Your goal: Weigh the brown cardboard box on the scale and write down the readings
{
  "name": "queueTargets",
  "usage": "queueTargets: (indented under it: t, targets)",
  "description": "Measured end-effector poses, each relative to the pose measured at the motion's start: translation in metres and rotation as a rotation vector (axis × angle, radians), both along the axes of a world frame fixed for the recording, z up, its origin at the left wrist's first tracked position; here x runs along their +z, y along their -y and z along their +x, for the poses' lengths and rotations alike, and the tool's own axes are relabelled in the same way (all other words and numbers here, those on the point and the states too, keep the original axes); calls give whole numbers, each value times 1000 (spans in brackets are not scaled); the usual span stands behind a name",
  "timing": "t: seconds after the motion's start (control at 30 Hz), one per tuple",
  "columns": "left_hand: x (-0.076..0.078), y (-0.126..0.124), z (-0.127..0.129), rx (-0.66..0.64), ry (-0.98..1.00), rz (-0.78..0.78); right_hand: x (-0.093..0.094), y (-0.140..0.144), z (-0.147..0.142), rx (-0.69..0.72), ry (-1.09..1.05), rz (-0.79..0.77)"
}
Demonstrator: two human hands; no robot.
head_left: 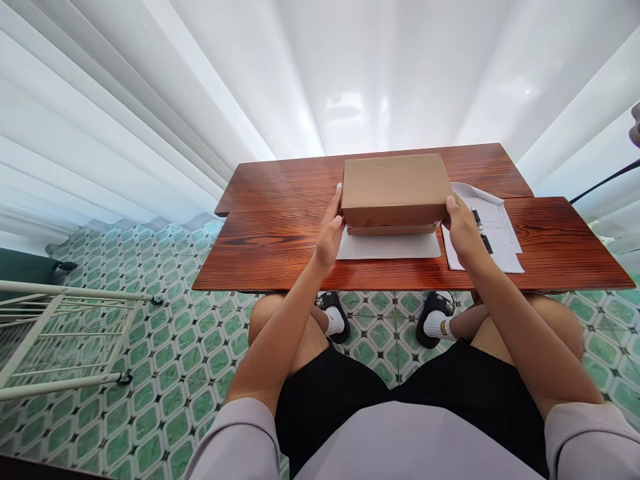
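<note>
A brown cardboard box (pixel 395 183) with its lid on is gripped at both ends, over the middle of the wooden table. My left hand (pixel 331 230) presses against its left end, thumb toward the front corner. On the opposite end, my right hand (pixel 461 227) has its thumb at the front right corner; its other fingers are mostly hidden. Beneath the box a flat white sheet or tray (pixel 390 248) shows along the front. Whether the box touches it, I cannot tell.
Right of the box, papers (pixel 505 261) with handwriting lie on the wooden table (pixel 260 247), a black pen (pixel 482 232) on top. White curtains (pixel 350 73) hang behind. A cream metal rack (pixel 65 340) on casters stands at left on the green tiled floor (pixel 165 400).
</note>
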State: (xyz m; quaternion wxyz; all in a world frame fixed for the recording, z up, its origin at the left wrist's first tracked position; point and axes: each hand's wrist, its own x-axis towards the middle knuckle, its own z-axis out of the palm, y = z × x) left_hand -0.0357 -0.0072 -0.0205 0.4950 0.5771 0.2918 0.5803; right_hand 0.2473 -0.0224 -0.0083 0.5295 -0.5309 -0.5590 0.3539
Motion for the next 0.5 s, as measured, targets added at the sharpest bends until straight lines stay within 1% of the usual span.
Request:
queueTargets:
  t: [0.1, 0.3, 0.5]
  targets:
    - [-1, 0, -1, -8, 4, 8, -1, 0, 0, -11, -6, -8]
    - [-4, -1, -2, -8, -8, -10, -1, -2, 0, 22, 24, 9]
    - [-8, -3, -2, -5, 17, 8, 1, 0, -3, -21, 51, -3]
